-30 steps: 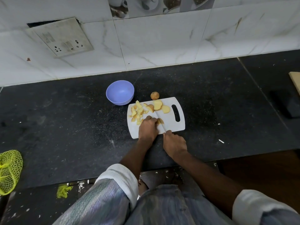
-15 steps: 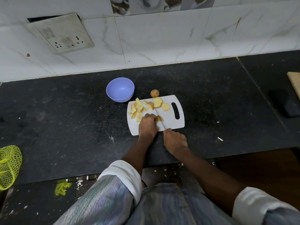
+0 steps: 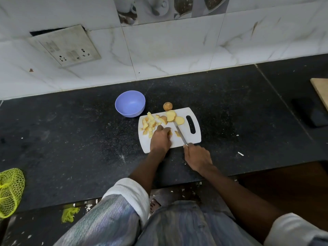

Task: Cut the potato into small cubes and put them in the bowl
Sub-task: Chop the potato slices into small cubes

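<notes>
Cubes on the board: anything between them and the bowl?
Nothing visible. The potato cubes lie at the board's far-left corner, and the bowl stands just beyond it on bare counter, looking empty.

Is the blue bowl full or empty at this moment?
Empty: the blue bowl shows only bare inside; the cut potato pieces lie on the cutting board.

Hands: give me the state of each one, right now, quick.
Left hand: fingers curled down on a yellow potato piece on the white plastic cutting board.
Right hand: grips the slim steel knife.
</notes>
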